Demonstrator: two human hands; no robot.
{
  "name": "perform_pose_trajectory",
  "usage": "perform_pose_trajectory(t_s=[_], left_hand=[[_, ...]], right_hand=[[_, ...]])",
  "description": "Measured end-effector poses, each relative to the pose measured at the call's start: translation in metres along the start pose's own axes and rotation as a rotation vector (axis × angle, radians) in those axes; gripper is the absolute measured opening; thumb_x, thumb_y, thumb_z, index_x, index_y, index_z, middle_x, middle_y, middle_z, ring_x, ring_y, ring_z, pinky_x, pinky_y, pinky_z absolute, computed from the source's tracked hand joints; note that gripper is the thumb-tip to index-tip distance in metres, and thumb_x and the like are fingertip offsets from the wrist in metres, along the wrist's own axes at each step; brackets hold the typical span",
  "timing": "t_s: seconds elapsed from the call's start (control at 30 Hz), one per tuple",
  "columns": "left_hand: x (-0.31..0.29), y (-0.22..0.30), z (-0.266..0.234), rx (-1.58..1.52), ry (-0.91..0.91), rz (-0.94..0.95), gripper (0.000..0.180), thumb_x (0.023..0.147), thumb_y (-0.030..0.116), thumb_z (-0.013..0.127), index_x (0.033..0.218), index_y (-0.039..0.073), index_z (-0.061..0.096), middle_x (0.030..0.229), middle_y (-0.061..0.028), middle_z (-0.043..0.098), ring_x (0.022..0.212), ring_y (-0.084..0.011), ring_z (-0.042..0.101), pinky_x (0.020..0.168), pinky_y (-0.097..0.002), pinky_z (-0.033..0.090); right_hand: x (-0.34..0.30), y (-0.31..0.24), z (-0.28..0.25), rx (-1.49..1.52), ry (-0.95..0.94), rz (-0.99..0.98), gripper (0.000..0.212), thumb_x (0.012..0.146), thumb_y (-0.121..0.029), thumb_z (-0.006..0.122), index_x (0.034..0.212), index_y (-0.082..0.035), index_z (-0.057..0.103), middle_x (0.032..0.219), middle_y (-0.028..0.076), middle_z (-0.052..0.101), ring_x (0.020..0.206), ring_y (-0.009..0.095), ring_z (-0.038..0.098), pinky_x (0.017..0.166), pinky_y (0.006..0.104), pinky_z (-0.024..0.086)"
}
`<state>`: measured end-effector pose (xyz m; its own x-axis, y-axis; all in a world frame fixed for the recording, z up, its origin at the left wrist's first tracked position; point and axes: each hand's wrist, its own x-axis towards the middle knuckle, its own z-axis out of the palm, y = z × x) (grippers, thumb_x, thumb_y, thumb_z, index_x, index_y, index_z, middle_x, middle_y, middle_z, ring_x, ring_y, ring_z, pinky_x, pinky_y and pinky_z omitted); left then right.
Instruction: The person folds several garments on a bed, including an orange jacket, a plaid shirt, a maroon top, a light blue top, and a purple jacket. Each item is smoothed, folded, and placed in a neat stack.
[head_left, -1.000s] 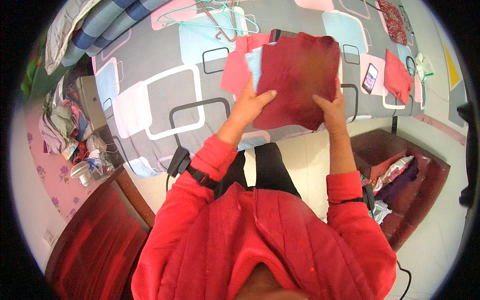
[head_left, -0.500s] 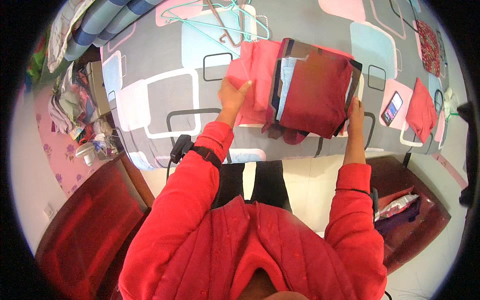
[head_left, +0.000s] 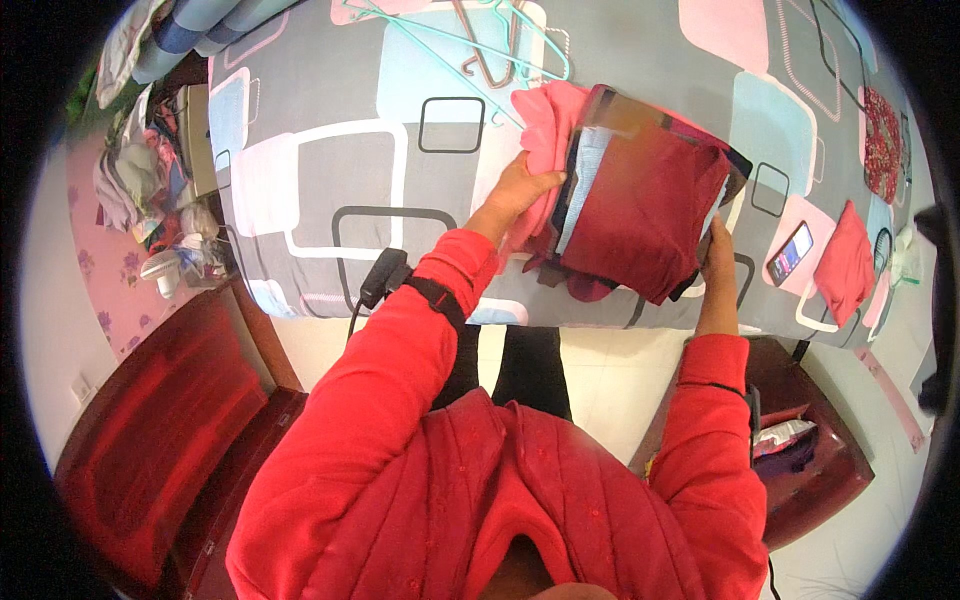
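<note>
Left grip (head_left: 517, 195): nearly closed, thumb over the pink cloth (head_left: 547, 120), its fingers partly hidden.
Right grip (head_left: 718, 252): against the right edge of the folded stack (head_left: 650, 210); how far closed I cannot tell.
Folded stack: on the bed (head_left: 345, 190), between both grips, dark red uppermost.
Hangers (head_left: 476, 48): beyond the left grip.
Phone (head_left: 791, 253): right of the right grip.

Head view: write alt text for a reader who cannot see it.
A person's left hand touches pink cloth beside a stack of folded clothes, dark red on top, while the right hand is at the stack's right edge. The stack lies on a patterned gray sheet, with hangers beyond and a phone to the right.
</note>
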<state>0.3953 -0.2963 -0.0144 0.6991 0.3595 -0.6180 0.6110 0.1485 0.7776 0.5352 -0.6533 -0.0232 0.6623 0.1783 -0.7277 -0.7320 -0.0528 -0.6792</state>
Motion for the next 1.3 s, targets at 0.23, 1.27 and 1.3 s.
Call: perform_pose_trajectory(t_s=[0.23, 1.27, 1.3], left_hand=[[-0.026, 0.014, 0.004, -0.245, -0.063, 0.017, 0.062, 0.077, 0.012, 0.073, 0.130, 0.002, 0.042, 0.119, -0.0112, 0.057, 0.109, -0.0218, 0.054, 0.098, -0.0349, 0.041], [-0.445, -0.058, -0.282, -0.361, 0.739, 0.243, 0.085, 0.069, 0.030, 0.080, 0.135, -0.004, 0.038, 0.133, -0.0180, 0.050, 0.122, -0.0269, 0.048, 0.105, -0.0356, 0.036], [-0.462, -0.065, -0.282, -0.414, 0.754, 0.244, 0.087, 0.068, 0.031, 0.080, 0.135, -0.005, 0.038, 0.132, -0.0195, 0.051, 0.122, -0.0283, 0.049, 0.104, -0.0354, 0.036]], right_hand=[[-0.041, -0.010, 0.046, 0.187, -0.174, -0.096, 0.061, 0.090, -0.038, 0.059, 0.136, -0.004, 0.038, 0.127, 0.012, 0.054, 0.114, 0.030, 0.055, 0.100, 0.0431, 0.042], [-0.338, 0.005, 0.399, -0.473, -0.818, -0.161, 0.046, 0.094, -0.028, 0.054, 0.132, -0.005, 0.041, 0.119, 0.010, 0.056, 0.108, 0.023, 0.056, 0.093, 0.0374, 0.046], [-0.343, 0.014, 0.409, -0.449, -0.880, -0.149, 0.046, 0.094, -0.027, 0.055, 0.132, -0.005, 0.042, 0.117, 0.010, 0.057, 0.106, 0.023, 0.057, 0.091, 0.0368, 0.047]])
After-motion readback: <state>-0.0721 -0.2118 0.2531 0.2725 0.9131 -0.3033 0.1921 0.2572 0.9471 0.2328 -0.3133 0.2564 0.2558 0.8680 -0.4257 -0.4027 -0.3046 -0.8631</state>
